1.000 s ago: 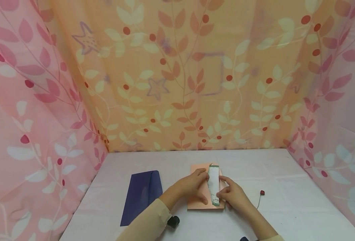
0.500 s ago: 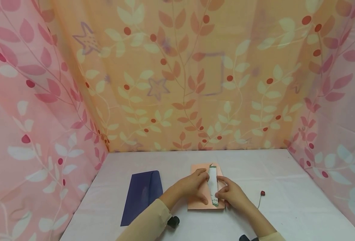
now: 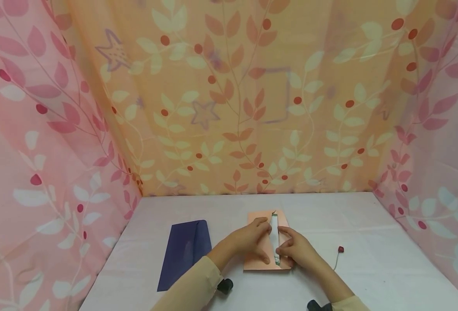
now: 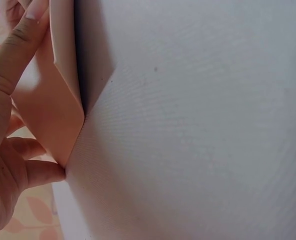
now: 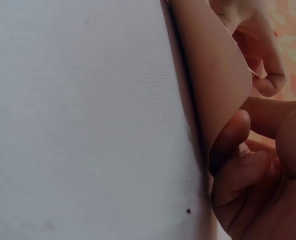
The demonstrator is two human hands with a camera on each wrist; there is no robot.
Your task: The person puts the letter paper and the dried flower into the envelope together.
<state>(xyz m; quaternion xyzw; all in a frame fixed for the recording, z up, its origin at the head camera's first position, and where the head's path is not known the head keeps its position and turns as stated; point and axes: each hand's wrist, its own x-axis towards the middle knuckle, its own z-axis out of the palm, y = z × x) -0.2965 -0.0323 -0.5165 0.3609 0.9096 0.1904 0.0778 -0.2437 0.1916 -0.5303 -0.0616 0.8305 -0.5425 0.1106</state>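
A peach envelope (image 3: 257,263) lies on the table with its flap side to the right. A white card with green ends (image 3: 274,237) sits partly inside it, a narrow strip showing. My left hand (image 3: 250,241) reaches over the envelope, fingers bent at the pocket's edge and thumb on the front; the left wrist view shows the envelope (image 4: 53,110) right beside these fingers. My right hand (image 3: 296,248) pinches the card's right edge between thumb and index finger. In the right wrist view, the raised envelope flap (image 5: 213,65) hides the card from sight.
A dark blue envelope (image 3: 182,252) lies to the left, partly behind the left forearm. A small red flower on a thin stem (image 3: 340,250) rests at the right. White cloth covers the table (image 3: 330,207); floral curtains (image 3: 232,108) enclose its back and sides.
My right hand has shifted slightly left with the card, and the visible white strip has become narrower as the card slides into the envelope. My left hand stays in place.
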